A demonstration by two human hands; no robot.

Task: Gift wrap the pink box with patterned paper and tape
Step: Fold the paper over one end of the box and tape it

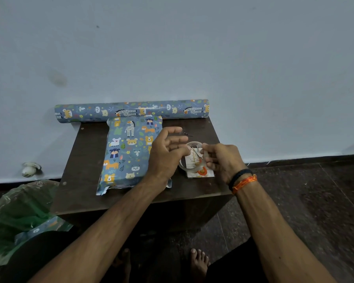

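The box (pixel 129 152), already covered in blue animal-print paper, lay on the dark counter (pixel 84 166), left of both hands. The roll of paper (pixel 131 110) rested along the counter's far edge against the wall. The right hand (pixel 223 160) gripped the clear tape roll (pixel 192 158) above a small card (pixel 200 172), while the left hand (pixel 168 152) pinched at the tape's edge, other fingers spread. A green plastic bag (pixel 18 217) sat near left.

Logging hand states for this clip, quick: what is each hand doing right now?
Left hand: fingers partly curled beside the tape roll; any grip cannot be told.
Right hand: holds the tape roll.
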